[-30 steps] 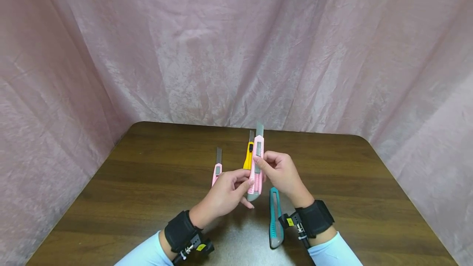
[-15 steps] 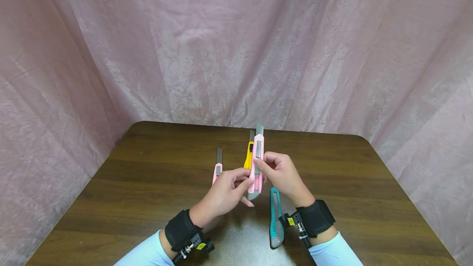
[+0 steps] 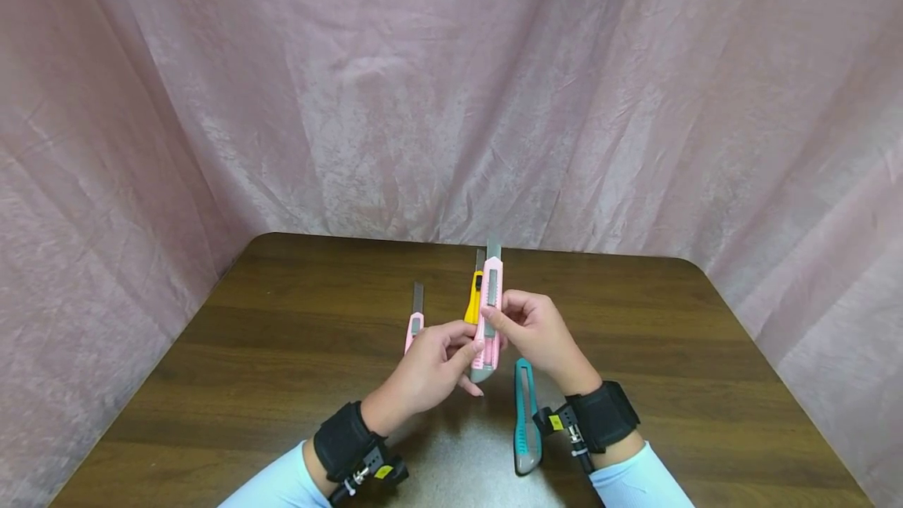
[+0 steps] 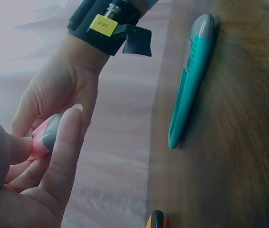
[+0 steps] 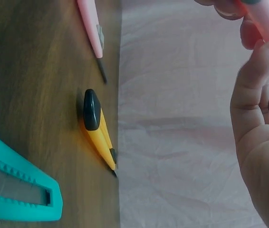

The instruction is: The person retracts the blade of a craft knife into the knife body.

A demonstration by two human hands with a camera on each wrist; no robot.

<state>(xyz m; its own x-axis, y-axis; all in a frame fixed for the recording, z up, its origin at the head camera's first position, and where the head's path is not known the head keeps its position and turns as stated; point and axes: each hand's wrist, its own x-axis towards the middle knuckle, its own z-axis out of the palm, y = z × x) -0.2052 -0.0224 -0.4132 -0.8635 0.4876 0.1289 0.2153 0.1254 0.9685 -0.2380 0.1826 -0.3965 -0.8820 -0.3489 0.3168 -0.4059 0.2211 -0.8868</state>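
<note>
Both hands hold a pink utility knife (image 3: 488,347) raised above the table, its blade (image 3: 494,249) out and pointing away. My left hand (image 3: 429,363) pinches the grey-tipped butt end between thumb and fingers. Higher up the body, my right hand (image 3: 542,332) grips it with the thumb on the front face, along the slider slot. In the left wrist view, the butt (image 4: 46,135) shows between the fingers. Behind the held knife lies a yellow utility knife (image 3: 473,302), blade out. Another pink utility knife (image 3: 415,324) lies left, partly hidden by my left hand.
A teal utility knife (image 3: 525,422) with a grey end lies on the brown wooden table (image 3: 268,382), beside the right wrist camera (image 3: 553,420). Pink curtain (image 3: 451,100) hangs behind and at both sides of the table.
The right thumb has slid slightly down the held knife toward its butt, and a little less blade sticks out. The knife has shifted slightly left. The other knives have stayed put.
</note>
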